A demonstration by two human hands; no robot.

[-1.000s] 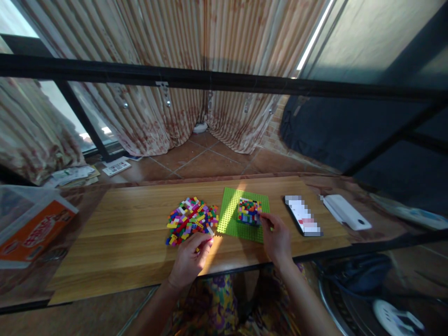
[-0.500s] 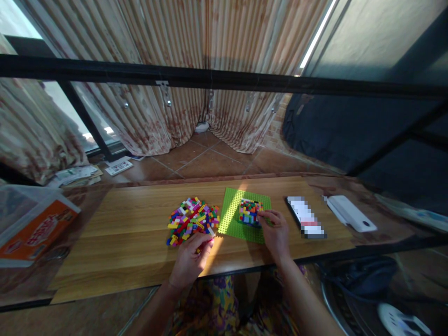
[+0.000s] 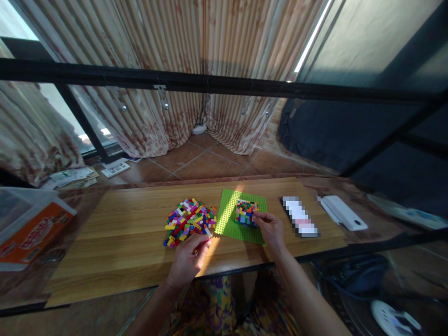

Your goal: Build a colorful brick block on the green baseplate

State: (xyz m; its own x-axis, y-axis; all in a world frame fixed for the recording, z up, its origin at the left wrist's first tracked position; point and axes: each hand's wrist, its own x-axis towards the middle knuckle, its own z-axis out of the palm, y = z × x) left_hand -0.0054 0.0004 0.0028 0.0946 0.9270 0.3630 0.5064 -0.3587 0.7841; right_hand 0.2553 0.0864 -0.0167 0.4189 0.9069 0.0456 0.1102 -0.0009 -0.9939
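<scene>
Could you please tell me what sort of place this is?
Probably a home, perhaps a sunroom or enclosed balcony: long beige striped fabric curtains reach down to a brown tiled floor, and small multicoloured plastic toy bricks lie heaped on a brown wood-grained tabletop.

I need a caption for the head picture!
Right hand at brick model on a green baseplate, left hand by loose bricks.

Both bare forearms reach forward, the left forearm angling right and the right forearm angling left. The left hand bends its fingers toward the thumb, fingertips close together; the right hand, slightly farther forward, curls inward with fingertips gathered.
</scene>
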